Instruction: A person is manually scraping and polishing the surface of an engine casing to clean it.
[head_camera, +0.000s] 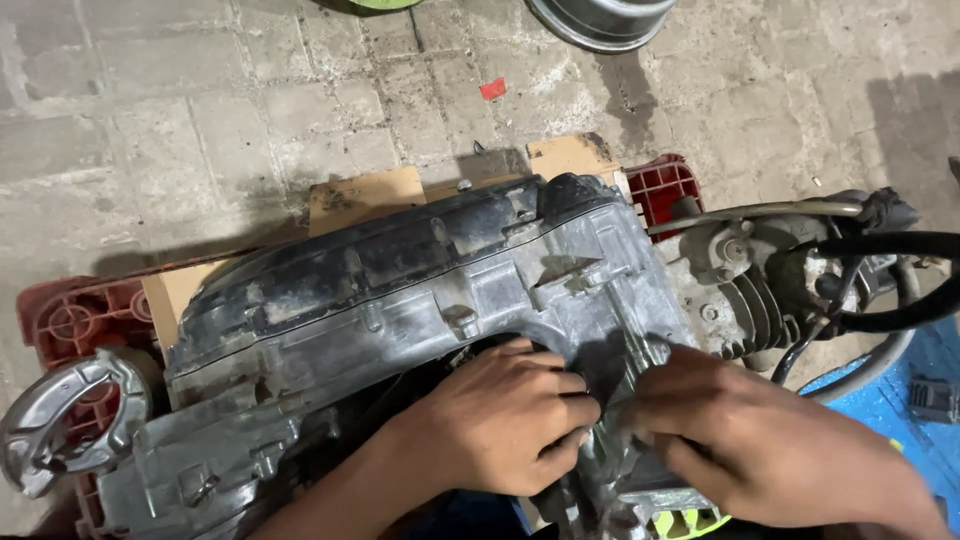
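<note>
Hands, left (500, 415) and right (740, 440), fingers curled, both gripping near edge of grey engine casing (420, 270).

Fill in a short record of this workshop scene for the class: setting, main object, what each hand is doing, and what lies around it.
Setting: paved stone floor, seen from above
Main object: grey, grimy engine casing lying on cardboard over a red plastic crate
Left hand: resting on the casing's lower edge, fingers curled
Right hand: pressed on the casing beside the left hand
Held items: cannot tell; anything gripped is hidden
Right side: finned cylinder with black hoses
Left side: metal brake shoes
Top edge: metal bowl
</note>
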